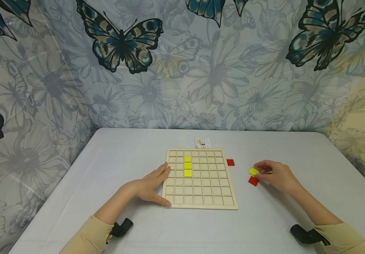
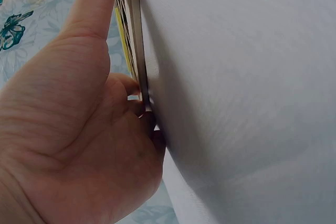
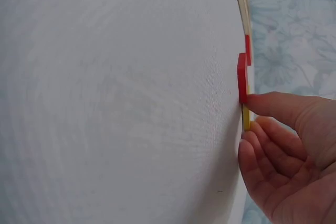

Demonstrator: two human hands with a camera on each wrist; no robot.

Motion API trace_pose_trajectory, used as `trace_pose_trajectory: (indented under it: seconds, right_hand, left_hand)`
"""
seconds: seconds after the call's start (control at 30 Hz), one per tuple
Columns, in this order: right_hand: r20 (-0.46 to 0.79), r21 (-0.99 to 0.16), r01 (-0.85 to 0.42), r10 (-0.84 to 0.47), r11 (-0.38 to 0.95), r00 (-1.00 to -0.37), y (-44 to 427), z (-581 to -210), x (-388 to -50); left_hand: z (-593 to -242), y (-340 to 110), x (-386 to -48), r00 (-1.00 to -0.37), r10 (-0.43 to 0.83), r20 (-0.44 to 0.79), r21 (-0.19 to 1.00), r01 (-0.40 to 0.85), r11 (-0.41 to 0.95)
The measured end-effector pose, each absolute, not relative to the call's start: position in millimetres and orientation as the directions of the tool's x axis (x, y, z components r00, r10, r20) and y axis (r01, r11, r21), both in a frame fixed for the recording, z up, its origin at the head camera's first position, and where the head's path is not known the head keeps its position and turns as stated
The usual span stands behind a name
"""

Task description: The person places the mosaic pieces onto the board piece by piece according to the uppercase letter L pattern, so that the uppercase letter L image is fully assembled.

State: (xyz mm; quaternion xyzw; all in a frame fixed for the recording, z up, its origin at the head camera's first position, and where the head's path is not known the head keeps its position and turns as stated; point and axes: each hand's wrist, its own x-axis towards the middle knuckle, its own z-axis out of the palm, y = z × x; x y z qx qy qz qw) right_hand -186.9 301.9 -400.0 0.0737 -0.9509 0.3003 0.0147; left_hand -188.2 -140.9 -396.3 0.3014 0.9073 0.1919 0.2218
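Note:
A wooden grid board [image 1: 208, 191] lies on the table, with three yellow square tiles [image 1: 187, 165] set in one column of its cells. My left hand [image 1: 150, 186] rests against the board's left side, fingers at the left edge and thumb on the near left corner. To the right of the board, my right hand [image 1: 276, 175] pinches a yellow square tile [image 1: 253, 171] between thumb and fingers. Close below it is a red square tile [image 1: 253, 181]. The right wrist view shows the thumb at the yellow tile [image 3: 246, 117], beside the red tile [image 3: 242, 77].
Another red tile [image 1: 230, 162] lies just off the board's right edge. Behind the board is a small card [image 1: 202, 143] printed with a grid and coloured cells. A white cloth covers the table [image 1: 131, 148], and butterfly-patterned fabric [image 1: 169, 98] hangs behind it.

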Motion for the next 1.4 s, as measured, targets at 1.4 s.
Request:
trace_pose_trajectory:
  seconds: [1.4]
  right_hand:
    - [0.031,-0.72,-0.184,-0.234,0.669,-0.972,238.6,-393.8,-175.0]
  left_hand:
    - [-397.5,-140.9,-189.2,-0.715,0.639,-0.284,0.481,0.47,0.74]
